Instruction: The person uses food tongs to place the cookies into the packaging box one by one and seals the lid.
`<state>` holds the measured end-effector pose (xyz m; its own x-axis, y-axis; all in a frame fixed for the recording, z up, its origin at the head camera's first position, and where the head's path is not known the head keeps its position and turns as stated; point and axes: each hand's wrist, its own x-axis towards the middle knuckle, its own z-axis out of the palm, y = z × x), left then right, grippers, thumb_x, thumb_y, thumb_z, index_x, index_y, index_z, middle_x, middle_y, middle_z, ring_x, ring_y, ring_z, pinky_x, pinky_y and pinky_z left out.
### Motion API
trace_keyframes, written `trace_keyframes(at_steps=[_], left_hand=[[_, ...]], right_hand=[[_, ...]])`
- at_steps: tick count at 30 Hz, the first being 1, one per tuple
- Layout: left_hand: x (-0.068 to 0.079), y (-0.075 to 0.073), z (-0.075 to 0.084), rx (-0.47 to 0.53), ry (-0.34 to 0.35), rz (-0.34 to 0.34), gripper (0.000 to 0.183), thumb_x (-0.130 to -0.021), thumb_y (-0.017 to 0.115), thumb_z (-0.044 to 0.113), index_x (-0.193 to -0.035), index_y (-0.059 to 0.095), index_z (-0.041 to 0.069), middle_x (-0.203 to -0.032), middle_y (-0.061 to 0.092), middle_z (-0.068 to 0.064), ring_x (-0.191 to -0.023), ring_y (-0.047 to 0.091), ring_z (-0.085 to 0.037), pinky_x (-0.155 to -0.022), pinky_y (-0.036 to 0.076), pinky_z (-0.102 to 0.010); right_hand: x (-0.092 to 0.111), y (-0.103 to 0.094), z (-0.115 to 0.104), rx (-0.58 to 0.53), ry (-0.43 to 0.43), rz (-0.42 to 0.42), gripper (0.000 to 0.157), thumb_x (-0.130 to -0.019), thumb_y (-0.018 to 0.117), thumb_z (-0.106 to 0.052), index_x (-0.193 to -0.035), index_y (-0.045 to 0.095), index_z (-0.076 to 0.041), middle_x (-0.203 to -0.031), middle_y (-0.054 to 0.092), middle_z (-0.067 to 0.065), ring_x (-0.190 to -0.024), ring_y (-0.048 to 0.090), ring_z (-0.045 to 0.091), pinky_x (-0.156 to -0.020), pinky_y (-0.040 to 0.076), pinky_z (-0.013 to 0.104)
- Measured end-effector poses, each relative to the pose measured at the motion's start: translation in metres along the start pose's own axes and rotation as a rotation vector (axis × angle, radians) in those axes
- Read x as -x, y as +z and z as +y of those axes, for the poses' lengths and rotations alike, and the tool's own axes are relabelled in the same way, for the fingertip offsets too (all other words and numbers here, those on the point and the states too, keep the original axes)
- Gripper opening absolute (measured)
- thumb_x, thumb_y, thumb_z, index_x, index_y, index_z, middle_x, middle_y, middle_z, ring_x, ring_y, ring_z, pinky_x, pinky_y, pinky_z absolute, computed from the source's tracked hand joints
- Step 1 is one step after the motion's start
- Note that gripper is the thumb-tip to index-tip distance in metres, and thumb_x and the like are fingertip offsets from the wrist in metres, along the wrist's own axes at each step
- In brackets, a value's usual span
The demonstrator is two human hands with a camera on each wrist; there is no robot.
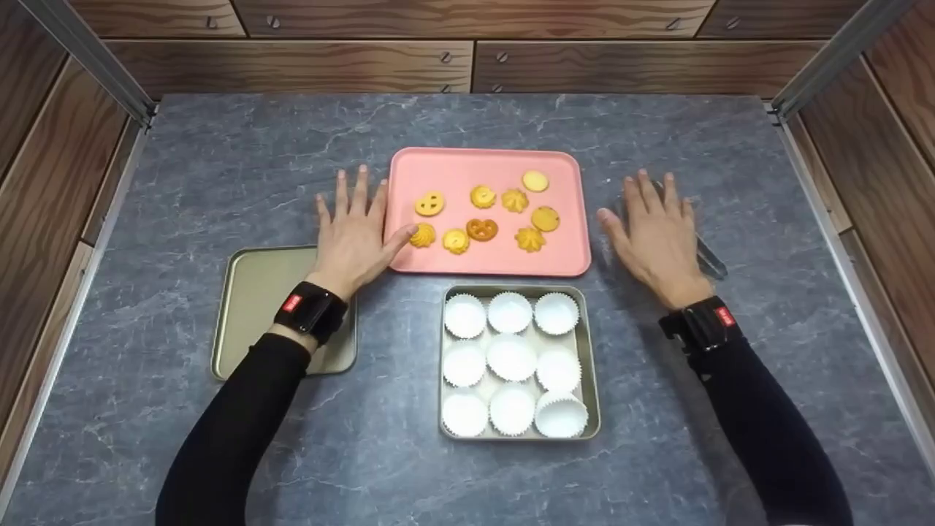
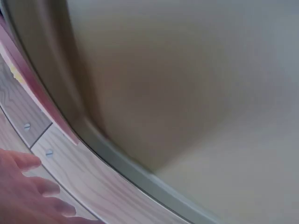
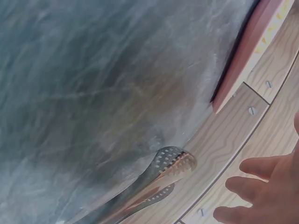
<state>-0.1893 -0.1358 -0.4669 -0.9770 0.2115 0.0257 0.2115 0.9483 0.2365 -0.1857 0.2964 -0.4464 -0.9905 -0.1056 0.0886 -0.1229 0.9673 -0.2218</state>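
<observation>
My left hand (image 1: 352, 241) is spread with straight fingers at the left end of a pink tray (image 1: 453, 166); its thumb overlaps the tray's edge beside a swirled cookie (image 1: 422, 235). On the tray lie several cookies, among them a brown pretzel-shaped cookie (image 1: 482, 229) and a pale round cookie (image 1: 535, 180). To the right of the tray, my right hand (image 1: 659, 245) lies palm down, fingers straight. It partly covers a pair of clear tongs (image 1: 710, 259), whose dotted tips show in the right wrist view (image 3: 173, 163). Neither hand grips anything.
A square metal pan (image 1: 593, 365) holding several white paper baking cups (image 1: 510, 358) stands in front of the pink tray. At left, a shallow metal tray (image 1: 256, 307) lies partly under the left wrist. Wood-patterned panels (image 1: 292, 66) border the grey marbled table (image 1: 394, 453).
</observation>
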Motion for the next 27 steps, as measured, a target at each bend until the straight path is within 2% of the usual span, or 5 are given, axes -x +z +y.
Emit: trace_keyframes(at_steps=[8, 13, 20, 24, 27], left_hand=[[0.018, 0.000, 0.003, -0.010, 0.052, 0.019, 0.091, -0.101, 0.038, 0.072, -0.165, 0.023, 0.009, -0.172, -0.004, -0.018, -0.157, -0.008, -0.042, -0.125, 0.004, -0.070], [0.035, -0.001, 0.015, 0.030, 0.112, 0.037, 0.090, -0.101, 0.040, 0.070, -0.164, 0.025, 0.008, -0.172, 0.001, -0.020, -0.157, -0.001, -0.044, -0.125, 0.010, -0.069], [0.061, -0.008, 0.040, 0.148, 0.183, 0.041, 0.082, -0.103, 0.049, 0.061, -0.159, 0.033, 0.004, -0.163, 0.032, -0.024, -0.150, 0.032, -0.043, -0.121, 0.032, -0.063], [0.071, -0.010, 0.053, 0.242, 0.185, -0.008, 0.080, -0.102, 0.050, 0.063, -0.153, 0.042, 0.002, -0.135, 0.063, -0.020, -0.118, 0.064, -0.037, -0.097, 0.057, -0.055], [0.075, -0.009, 0.059, 0.294, 0.170, -0.065, 0.072, -0.102, 0.053, 0.062, -0.142, 0.050, 0.002, -0.101, 0.071, -0.009, -0.084, 0.070, -0.028, -0.070, 0.061, -0.045]], right_hand=[[0.016, -0.002, -0.012, -0.132, -0.129, 0.119, 0.072, -0.109, 0.045, -0.047, -0.157, 0.034, 0.006, -0.157, 0.042, 0.028, -0.146, 0.037, 0.047, -0.123, 0.029, 0.060], [0.030, -0.004, -0.020, -0.190, -0.137, 0.068, 0.070, -0.109, 0.045, -0.046, -0.158, 0.034, 0.003, -0.155, 0.044, 0.029, -0.141, 0.044, 0.047, -0.117, 0.037, 0.062], [0.047, -0.009, -0.032, -0.233, -0.184, 0.068, 0.045, -0.106, 0.058, -0.036, -0.128, 0.067, 0.003, -0.112, 0.074, 0.021, -0.094, 0.071, 0.040, -0.080, 0.059, 0.056], [0.055, -0.011, -0.039, -0.206, -0.248, 0.063, 0.030, -0.103, 0.063, -0.031, -0.102, 0.078, -0.005, -0.069, 0.068, 0.004, -0.054, 0.058, 0.019, -0.049, 0.047, 0.035], [0.060, -0.013, -0.044, -0.182, -0.268, 0.002, 0.031, -0.102, 0.063, -0.033, -0.085, 0.076, -0.010, -0.056, 0.050, -0.007, -0.046, 0.040, 0.009, -0.042, 0.033, 0.027]])
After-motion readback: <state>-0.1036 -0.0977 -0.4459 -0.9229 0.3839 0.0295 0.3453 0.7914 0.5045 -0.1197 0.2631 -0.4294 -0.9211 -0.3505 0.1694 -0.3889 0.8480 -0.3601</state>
